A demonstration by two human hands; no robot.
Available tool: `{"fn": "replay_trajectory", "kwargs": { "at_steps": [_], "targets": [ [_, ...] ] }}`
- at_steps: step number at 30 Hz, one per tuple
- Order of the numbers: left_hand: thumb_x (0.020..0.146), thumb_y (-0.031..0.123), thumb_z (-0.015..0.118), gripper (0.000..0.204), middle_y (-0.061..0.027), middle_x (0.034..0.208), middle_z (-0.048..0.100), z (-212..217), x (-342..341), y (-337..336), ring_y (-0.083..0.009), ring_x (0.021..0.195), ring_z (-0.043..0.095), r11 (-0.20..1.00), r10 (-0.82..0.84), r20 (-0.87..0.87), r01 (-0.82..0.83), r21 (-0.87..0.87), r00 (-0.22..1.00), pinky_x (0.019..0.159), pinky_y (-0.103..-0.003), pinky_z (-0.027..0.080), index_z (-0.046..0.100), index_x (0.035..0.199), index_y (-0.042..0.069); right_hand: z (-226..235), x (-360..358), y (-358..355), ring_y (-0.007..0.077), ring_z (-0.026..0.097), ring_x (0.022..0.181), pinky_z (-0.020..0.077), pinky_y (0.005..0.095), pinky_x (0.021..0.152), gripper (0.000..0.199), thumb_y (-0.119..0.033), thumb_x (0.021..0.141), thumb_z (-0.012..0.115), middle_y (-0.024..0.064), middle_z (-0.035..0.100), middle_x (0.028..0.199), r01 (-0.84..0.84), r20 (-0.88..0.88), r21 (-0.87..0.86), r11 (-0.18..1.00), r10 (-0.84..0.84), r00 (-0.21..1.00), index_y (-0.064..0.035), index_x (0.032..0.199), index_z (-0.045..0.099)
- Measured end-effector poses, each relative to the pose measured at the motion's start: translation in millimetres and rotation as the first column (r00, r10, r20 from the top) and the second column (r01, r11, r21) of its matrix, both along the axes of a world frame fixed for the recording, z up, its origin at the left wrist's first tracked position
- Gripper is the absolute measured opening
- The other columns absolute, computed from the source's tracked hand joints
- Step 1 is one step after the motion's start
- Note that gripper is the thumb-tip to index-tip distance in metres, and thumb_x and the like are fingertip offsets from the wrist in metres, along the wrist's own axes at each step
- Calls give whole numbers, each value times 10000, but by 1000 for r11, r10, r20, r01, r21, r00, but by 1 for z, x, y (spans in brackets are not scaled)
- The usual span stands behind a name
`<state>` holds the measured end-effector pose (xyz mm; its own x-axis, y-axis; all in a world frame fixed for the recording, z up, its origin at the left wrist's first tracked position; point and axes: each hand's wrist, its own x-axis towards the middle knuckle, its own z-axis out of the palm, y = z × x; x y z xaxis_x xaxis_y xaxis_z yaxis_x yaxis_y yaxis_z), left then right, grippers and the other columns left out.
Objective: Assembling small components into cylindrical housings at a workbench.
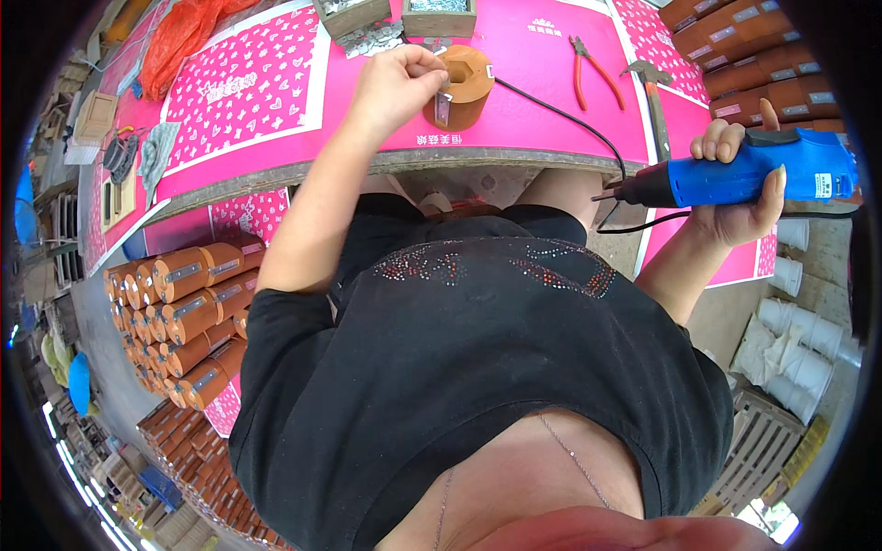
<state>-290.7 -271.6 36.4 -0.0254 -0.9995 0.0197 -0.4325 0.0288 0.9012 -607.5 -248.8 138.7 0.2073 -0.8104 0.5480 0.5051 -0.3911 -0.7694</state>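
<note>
A round brown wooden block (470, 78) with a hole in its top stands near the front edge of the pink-covered table. On its near side is a small metal plate (443, 112). My left hand (401, 84) is at the block's left side, thumb and forefinger pinched together by its upper edge; whatever lies between the fingertips is too small to make out. Off to the right, over the table's front edge, my right hand (742, 219) grips a blue electric screwdriver (730, 179), its dark bit (602, 196) pointing left and apart from the block.
Loose metal pieces (375, 39) lie behind the block beside two small boxes (441, 20). Red-handled pliers (595, 78) and a hammer (654, 106) rest to the right. A black cable (551, 106) crosses the table. Stacked wooden cylinders (188, 317) stand lower left; more blocks (763, 60) are far right.
</note>
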Motion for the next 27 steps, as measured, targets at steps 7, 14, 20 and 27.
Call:
{"fn": "replay_trajectory", "kwargs": {
  "at_steps": [7, 14, 20, 27],
  "targets": [
    [731, 155, 644, 139, -45, 671, 563, -15, -17, 26, -143, 568, 548, 917, 259, -3, -247, -313, 966, 550, -263, 453, 664, 830, 60, -6, 9, -6, 205, 492, 665, 432, 355, 654, 580, -344, 825, 415, 123, 504, 705, 68, -2, 47, 997, -68, 998, 30, 1254, 302],
    [693, 149, 705, 266, -50, 826, 528, -14, -1, 26, -159, 796, 516, 886, 121, 254, 11, -463, 960, 698, -282, 429, 658, 943, 71, -10, 13, -9, 191, 433, 695, 392, 341, 658, 593, -357, 827, 427, 107, 480, 729, 69, -55, 58, 996, -66, 996, 22, 1269, 316],
    [648, 148, 727, 306, -40, 897, 510, -11, 16, 6, -201, 872, 490, 868, -13, 408, 213, -449, 913, 765, -297, 408, 669, 948, 152, -9, 14, -10, 208, 501, 649, 452, 357, 645, 599, -355, 813, 427, 122, 491, 682, 110, -43, 60, 992, -107, 993, 32, 1252, 300],
    [642, 178, 724, 297, -32, 1160, 520, -18, 16, 8, -223, 1067, 477, 816, 5, 446, 254, -519, 895, 894, -362, 368, 669, 935, 185, -11, 15, -11, 202, 491, 646, 444, 357, 627, 599, -353, 816, 433, 124, 491, 685, 83, -26, 88, 993, -81, 996, 27, 1257, 296]
  ]
}}
